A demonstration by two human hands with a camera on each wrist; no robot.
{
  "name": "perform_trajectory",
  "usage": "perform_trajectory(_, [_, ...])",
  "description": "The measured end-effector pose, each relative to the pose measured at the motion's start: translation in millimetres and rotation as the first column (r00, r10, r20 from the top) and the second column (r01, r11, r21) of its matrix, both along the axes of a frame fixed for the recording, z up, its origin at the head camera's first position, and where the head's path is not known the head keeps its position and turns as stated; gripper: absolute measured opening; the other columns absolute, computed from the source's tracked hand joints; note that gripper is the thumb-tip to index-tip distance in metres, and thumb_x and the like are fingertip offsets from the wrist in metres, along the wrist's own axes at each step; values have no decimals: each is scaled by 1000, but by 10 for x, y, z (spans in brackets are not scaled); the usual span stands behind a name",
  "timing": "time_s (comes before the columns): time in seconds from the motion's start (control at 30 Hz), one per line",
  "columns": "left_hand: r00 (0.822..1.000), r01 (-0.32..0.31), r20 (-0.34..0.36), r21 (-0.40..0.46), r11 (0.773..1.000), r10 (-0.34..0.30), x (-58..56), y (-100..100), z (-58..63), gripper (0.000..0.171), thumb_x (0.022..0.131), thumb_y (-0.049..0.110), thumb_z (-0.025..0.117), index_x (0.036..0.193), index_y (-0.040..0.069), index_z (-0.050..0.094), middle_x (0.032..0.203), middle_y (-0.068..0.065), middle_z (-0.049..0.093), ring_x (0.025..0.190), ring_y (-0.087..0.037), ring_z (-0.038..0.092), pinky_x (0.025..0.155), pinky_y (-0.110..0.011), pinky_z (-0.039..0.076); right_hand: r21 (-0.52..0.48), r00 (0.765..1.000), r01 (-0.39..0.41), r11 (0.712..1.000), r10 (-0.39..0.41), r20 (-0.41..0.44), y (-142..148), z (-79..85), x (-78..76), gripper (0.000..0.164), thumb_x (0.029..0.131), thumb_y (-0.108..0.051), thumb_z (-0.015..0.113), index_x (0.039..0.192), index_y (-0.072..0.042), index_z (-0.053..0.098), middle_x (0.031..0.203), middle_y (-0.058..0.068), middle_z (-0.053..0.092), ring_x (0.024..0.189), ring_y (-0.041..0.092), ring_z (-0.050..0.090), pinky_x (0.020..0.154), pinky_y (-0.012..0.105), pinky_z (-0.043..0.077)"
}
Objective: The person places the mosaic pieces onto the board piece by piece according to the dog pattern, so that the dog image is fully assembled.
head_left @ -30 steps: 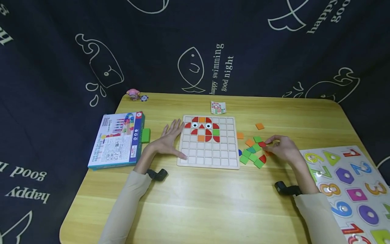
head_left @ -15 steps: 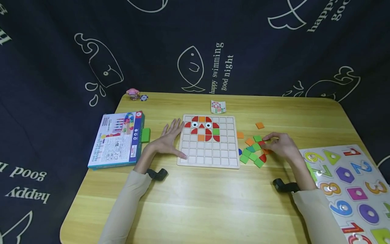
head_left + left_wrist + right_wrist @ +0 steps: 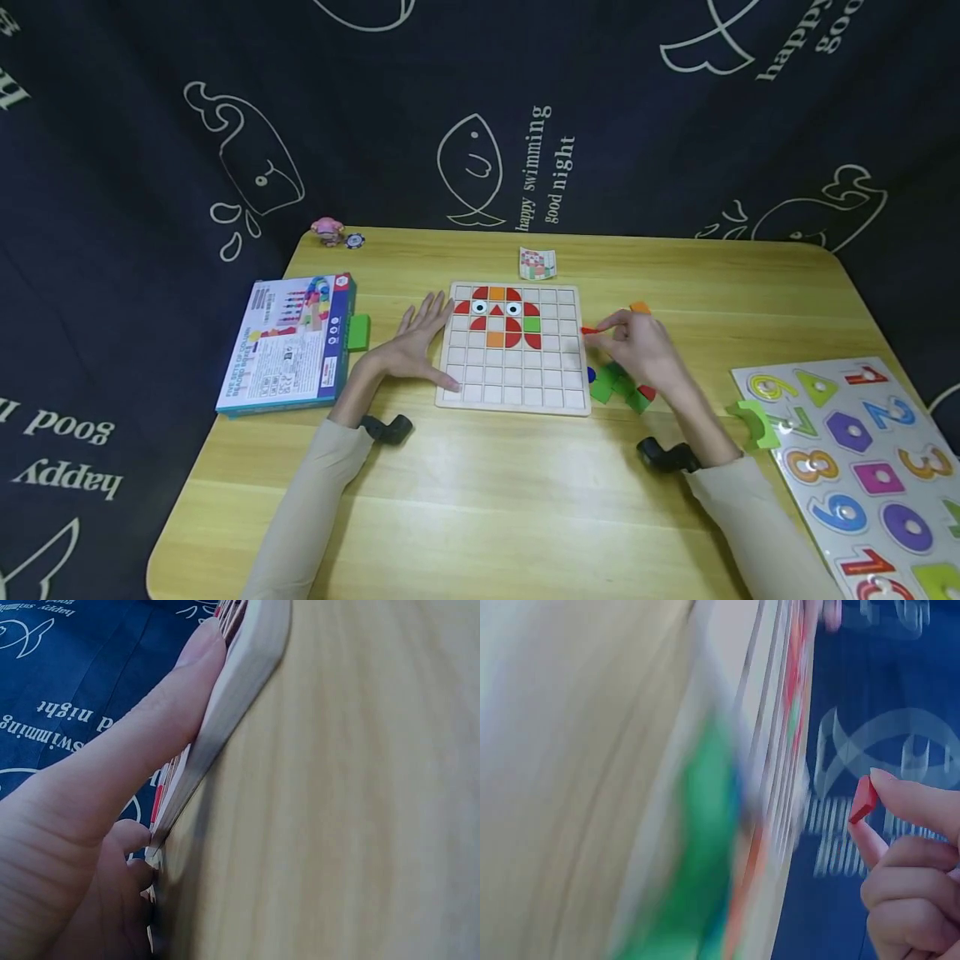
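A wooden grid board (image 3: 510, 379) lies mid-table, its upper cells filled with red, orange and green tiles and two eye tiles. My left hand (image 3: 411, 350) rests at the board's left edge with fingers spread; in the left wrist view its thumb (image 3: 150, 712) lies along the rim. Between thumb and index finger my right hand (image 3: 641, 346) pinches a small red tile (image 3: 863, 799), held just off the board's right edge. Beneath that hand lies a pile of loose green tiles (image 3: 603, 387), partly hidden, with a red one and a blue one among them.
A small pattern card (image 3: 537, 264) lies behind the board. At left is a boxed toy (image 3: 288, 346) with a green block (image 3: 359, 332) beside it. A number puzzle sheet (image 3: 847, 433) covers the right side, a green arch piece (image 3: 756, 423) at its edge.
My right hand has lifted a red tile from the loose pile and moved left with it to the board's right edge. The left hand has stayed in place.
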State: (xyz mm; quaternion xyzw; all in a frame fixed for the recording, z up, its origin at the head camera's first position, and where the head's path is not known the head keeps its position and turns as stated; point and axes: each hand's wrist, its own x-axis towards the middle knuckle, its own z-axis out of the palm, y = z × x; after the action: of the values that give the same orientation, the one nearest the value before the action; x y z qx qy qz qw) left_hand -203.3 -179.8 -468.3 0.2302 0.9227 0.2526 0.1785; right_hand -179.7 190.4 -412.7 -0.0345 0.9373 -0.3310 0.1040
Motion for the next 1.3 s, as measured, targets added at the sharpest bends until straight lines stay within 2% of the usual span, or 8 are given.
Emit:
perform_trajectory(0.13, [1000,-4,0,-3,1000,4,-2,-6,-3,141,59,66,81,156,17,-8,162,-8,-20,149,-27,-22,121,-54,-14,-52,998,-53,997,55,37,-735,16,-1,28,86,-34,73,99,-9,66,60,0,50,48,13,41,41,22,30])
perform_trajectory(0.23, [1000,-3,-5,2,1000,3,-3,-10,-10,140,59,66,81,156,17,-8,162,-9,-20,150,-28,-21,120,-54,-14,-62,996,-83,995,84,23,-1204,-69,-31,23,84,-31,75,81,-9,68,58,-2,51,47,10,41,41,21,28])
perform_trajectory(0.4, [1000,12,-13,0,1000,-12,-8,8,-26,140,60,67,80,156,15,-8,162,-10,-21,149,-29,-21,120,-55,-14,-5,994,-82,997,81,-73,-1618,-226,-105,44,84,-26,75,49,-11,53,43,-6,36,39,6,28,35,19,18])
perform_trajectory(0.57, [1000,6,-13,-4,1000,-6,-15,23,-21,141,58,68,80,156,16,-7,162,-10,-20,150,-28,-21,120,-54,-14,42,994,-48,998,52,-94,-1681,-265,-163,46,83,-27,76,51,-12,46,42,-6,31,39,6,26,35,19,17])
perform_trajectory(0.73, [1000,7,-6,-14,1000,-7,-13,10,-10,141,58,67,81,156,16,-8,162,-10,-21,149,-27,-22,120,-54,-14,-10,994,-92,996,91,-57,-1600,-240,-218,20,80,-24,78,84,-7,67,55,2,54,45,10,42,38,20,29])
perform_trajectory(0.83, [1000,7,1,-10,1000,-7,-10,3,2,142,58,67,81,156,15,-8,162,-10,-20,149,-28,-22,120,-55,-14,-72,991,-131,989,129,-41,-1547,-240,-255,25,78,-18,80,101,-12,74,72,5,67,51,12,48,41,20,30])
perform_trajectory(1.07, [1000,7,3,-6,1000,-7,-3,-2,3,141,58,67,80,156,16,-8,162,-9,-21,149,-27,-22,120,-54,-14,-98,980,-198,975,195,-43,-1496,-252,-315,25,76,-12,81,101,-17,78,104,3,74,61,13,52,43,20,28])
perform_trajectory(1.3, [1000,6,-8,-18,1000,-6,-10,-9,-18,142,58,69,80,156,17,-9,162,-8,-21,149,-27,-22,121,-54,-14,-66,967,-254,965,254,-9,-1452,-231,-382,23,76,-15,82,99,-21,79,108,0,73,89,16,62,60,23,42])
